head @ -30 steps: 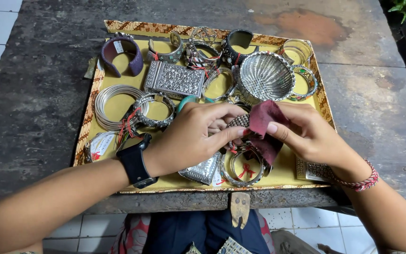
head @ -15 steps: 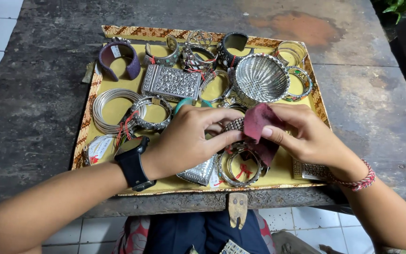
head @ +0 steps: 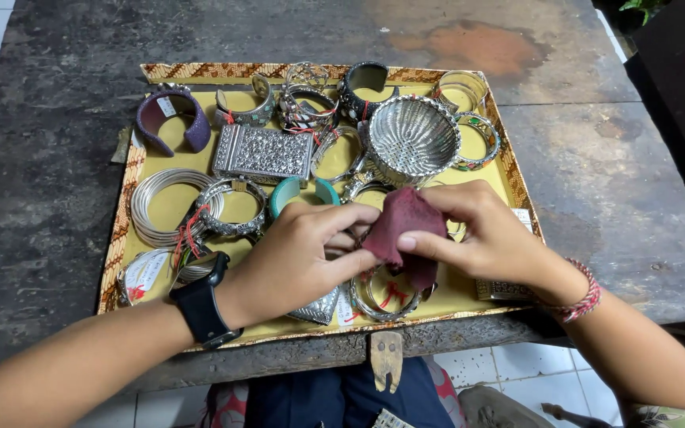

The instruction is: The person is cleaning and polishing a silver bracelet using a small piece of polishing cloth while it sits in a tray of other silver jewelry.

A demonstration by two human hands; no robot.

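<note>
While the right hand pinches a dark red cloth over a small silver piece that the left hand grips, polishing looks underway; many bracelets beyond both hands on the yellow tray appear untouched.

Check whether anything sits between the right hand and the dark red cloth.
Nothing visible does: the right hand already pinches the dark red cloth directly, and the left hand touches it from the other side above the tray.
</note>
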